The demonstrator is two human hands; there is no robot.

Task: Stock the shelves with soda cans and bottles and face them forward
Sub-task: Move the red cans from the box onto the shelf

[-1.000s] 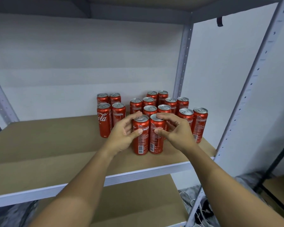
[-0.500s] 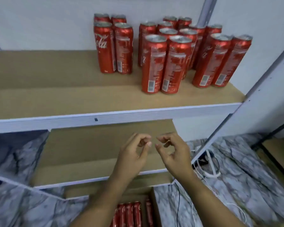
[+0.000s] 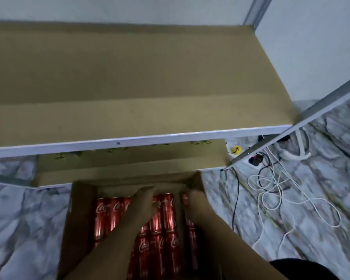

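Note:
Several red soda cans (image 3: 168,215) lie on their sides in an open cardboard box (image 3: 81,209) on the floor, in front of the shelf unit. Both my hands reach down into the box. My left hand (image 3: 143,201) lies over the cans near the box's far end, its fingers bent toward the can tops. My right hand (image 3: 196,199) is at the right-hand row of cans, against the box wall, with its fingertips hidden. Motion blur keeps me from seeing whether either hand grips a can. The brown shelf board (image 3: 129,77) above the box is bare in this view.
A lower shelf board (image 3: 129,164) sits just behind the box. The grey metal upright (image 3: 311,116) crosses on the right. White and black cables (image 3: 281,188) and a small yellow object (image 3: 235,148) lie on the marble-patterned floor to the right.
My view has dropped from the stocked shelf to the box on the floor. Both hands left the two front cans, came down empty, and now reach into the box.

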